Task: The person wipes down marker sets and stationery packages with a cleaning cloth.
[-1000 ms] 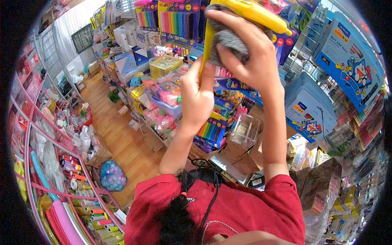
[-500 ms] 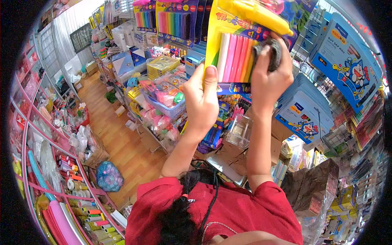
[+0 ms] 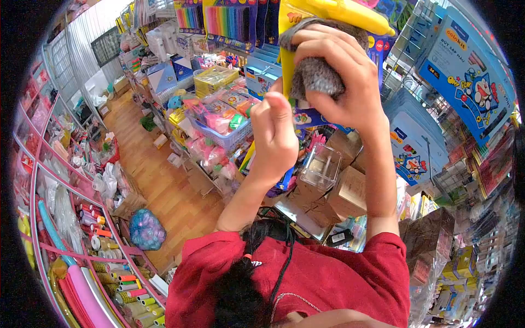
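Observation:
A yellow-topped modelling clay pack hangs or is held upright at the top centre. My right hand grips a dark grey cloth and lies with it over the front of the pack, hiding most of the clay sticks. My left hand is at the pack's lower left edge, thumb up and fingers curled, with the fingertips partly hidden behind the pack. Similar clay packs hang just behind, to the left.
Blue crayon packs hang at the right. A blue basket of bagged goods and a clear plastic box stand below the hands. Pink shelving lines the left, beside a wooden floor with a stuffed bag.
My right hand with the cloth has moved left across the pack, from its right side over its front. The cloth is more spread out. My left hand has shifted slightly.

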A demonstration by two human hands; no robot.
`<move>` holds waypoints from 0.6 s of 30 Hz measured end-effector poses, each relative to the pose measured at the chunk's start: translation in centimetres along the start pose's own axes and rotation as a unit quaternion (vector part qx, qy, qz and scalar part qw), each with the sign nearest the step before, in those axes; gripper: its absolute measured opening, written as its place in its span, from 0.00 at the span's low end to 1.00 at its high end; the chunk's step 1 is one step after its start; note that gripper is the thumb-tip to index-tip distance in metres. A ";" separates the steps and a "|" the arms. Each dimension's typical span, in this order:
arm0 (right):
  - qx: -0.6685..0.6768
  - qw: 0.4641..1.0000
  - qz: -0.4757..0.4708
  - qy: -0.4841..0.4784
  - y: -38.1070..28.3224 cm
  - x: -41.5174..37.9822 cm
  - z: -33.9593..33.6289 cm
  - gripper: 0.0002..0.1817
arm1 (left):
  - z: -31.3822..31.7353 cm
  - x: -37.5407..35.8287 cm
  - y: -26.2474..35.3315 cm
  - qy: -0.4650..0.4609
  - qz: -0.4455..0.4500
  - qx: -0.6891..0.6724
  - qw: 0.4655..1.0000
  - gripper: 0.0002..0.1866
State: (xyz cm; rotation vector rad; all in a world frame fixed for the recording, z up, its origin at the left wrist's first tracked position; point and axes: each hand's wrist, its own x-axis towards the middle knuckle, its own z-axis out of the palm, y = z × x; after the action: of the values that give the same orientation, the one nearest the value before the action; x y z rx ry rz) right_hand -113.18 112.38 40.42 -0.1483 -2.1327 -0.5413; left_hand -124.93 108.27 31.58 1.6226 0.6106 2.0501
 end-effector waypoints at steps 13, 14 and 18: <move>0.003 0.995 -0.066 -0.078 -1.7 -1.1 -0.8 0.21 | -0.5 0.2 0.8 -0.001 -0.083 -0.202 0.976 0.48; 0.001 0.994 -0.065 -0.085 -1.9 -1.2 -0.7 0.21 | -0.6 0.2 0.9 -0.004 -0.087 -0.208 0.974 0.48; 0.016 0.993 -0.070 -0.096 -2.5 -1.7 -0.8 0.21 | -0.7 0.3 1.2 -0.009 -0.105 -0.234 0.967 0.47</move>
State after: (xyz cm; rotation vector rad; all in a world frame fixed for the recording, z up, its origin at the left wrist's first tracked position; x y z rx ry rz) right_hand -112.29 109.96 38.64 -0.0334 -2.3505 -0.5942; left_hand -125.77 107.47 32.34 1.2433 0.2484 1.8448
